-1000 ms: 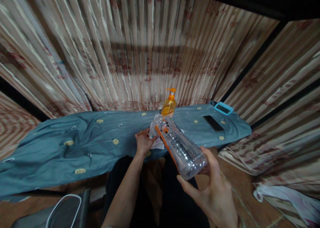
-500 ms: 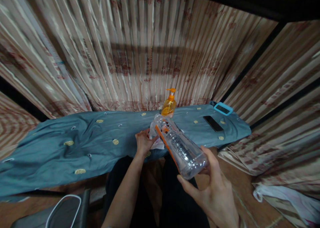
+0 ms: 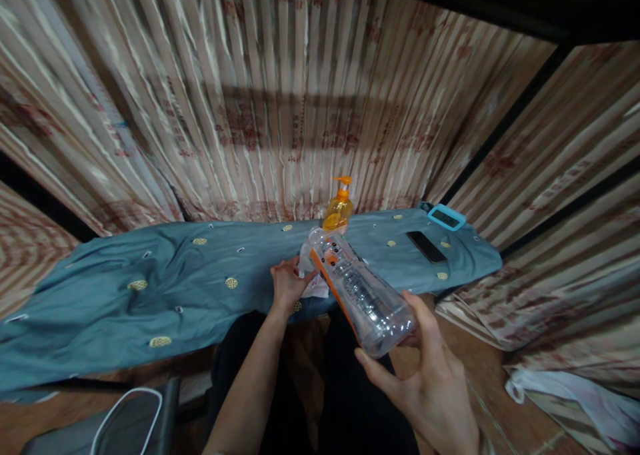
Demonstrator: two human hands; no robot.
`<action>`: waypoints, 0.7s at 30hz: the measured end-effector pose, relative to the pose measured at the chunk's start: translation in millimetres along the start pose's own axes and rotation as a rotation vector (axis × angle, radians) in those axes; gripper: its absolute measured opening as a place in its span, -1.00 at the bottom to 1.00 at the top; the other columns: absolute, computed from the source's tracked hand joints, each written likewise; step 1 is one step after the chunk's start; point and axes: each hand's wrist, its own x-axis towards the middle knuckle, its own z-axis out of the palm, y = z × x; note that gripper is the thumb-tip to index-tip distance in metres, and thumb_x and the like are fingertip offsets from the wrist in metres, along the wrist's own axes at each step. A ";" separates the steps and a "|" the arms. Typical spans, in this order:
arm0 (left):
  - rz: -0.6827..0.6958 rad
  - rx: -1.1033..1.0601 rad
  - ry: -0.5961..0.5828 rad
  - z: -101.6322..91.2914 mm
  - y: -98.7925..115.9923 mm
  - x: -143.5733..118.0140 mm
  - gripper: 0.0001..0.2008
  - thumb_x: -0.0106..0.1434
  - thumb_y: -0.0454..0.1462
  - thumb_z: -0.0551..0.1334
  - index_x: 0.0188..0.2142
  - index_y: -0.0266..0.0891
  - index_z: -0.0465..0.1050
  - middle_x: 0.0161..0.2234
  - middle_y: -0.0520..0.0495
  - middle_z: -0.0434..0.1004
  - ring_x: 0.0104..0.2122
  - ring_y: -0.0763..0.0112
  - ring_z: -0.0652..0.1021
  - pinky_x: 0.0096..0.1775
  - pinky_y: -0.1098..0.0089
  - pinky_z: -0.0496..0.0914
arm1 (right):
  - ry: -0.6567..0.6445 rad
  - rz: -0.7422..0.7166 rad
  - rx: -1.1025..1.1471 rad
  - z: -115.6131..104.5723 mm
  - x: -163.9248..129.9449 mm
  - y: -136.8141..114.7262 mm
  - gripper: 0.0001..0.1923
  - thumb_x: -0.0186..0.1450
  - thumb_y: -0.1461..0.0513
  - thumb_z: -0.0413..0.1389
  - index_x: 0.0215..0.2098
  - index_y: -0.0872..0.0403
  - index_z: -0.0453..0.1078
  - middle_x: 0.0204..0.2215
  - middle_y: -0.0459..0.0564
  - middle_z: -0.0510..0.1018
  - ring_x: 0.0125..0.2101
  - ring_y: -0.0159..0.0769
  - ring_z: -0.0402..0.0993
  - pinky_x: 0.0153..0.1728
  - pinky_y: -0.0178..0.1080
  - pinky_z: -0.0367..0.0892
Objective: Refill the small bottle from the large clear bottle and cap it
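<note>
Right hand gripping clear bottle base, neck pointing away-left

A clear, glossy plastic bottle with an orange label, a translucent orange plastic pump bottle, a matt teal cloth, and sheeny striped curtains.
</note>
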 end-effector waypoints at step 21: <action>0.009 0.006 -0.015 2.0 -2.8 0.7 -0.76 0.12 -0.10 0.29 -0.33 -0.22 0.51 -0.51 0.03 0.46 -0.36 0.29 0.50 -0.21 0.32 0.16 | -0.009 0.011 -0.004 0.7 -0.3 0.5 -0.15 0.14 -0.04 0.21 0.26 0.14 0.06 -0.08 0.17 0.56 -0.20 -0.11 0.61 -0.24 -0.15 0.57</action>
